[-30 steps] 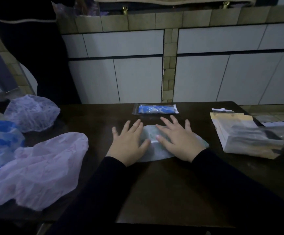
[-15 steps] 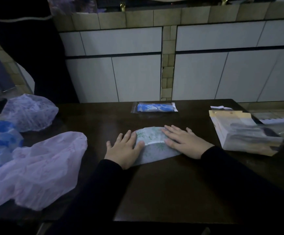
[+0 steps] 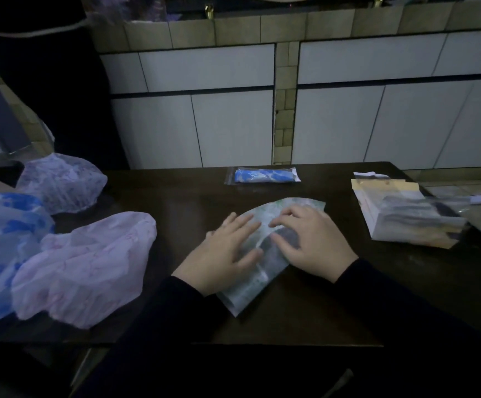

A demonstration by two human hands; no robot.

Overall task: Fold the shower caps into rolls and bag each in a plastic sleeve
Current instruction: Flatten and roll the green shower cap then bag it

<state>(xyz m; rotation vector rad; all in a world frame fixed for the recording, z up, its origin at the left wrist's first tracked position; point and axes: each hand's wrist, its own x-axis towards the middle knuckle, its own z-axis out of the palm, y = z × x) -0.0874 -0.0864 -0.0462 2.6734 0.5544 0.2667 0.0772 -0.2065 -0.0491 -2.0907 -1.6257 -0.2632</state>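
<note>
- The green-printed shower cap (image 3: 262,280) lies flat on the dark bench (image 3: 305,317), near the middle, folded into a curved wedge shape with its narrow end toward the person.
- The left hand (image 3: 219,254) rests on the left part of this cap; its fingers (image 3: 240,222) are straight, a little apart, and press the plastic down.
- The right hand (image 3: 314,239) rests on the right part of the cap, also with the fingers (image 3: 283,218) straight and slightly spread, pointing to the left.
- The fingertips of the two hands are close to each other, and a fold of the cap shows between them.
- Both arms are in dark sleeves (image 3: 406,305).
- Behind the hands, near the far edge of the bench, lies a bagged blue roll (image 3: 263,176) inside a clear sleeve.
- At the right side sits a stack of plastic sleeves (image 3: 406,216), well apart from the hands.
- At the left lie three loose caps: a pink cap (image 3: 87,268) nearest, a blue-patterned cap (image 3: 0,242) at the edge of the view, and a pale purple cap (image 3: 61,182) farther back.
- Behind the bench is a wall of white panels (image 3: 377,110) with tiles.
</note>
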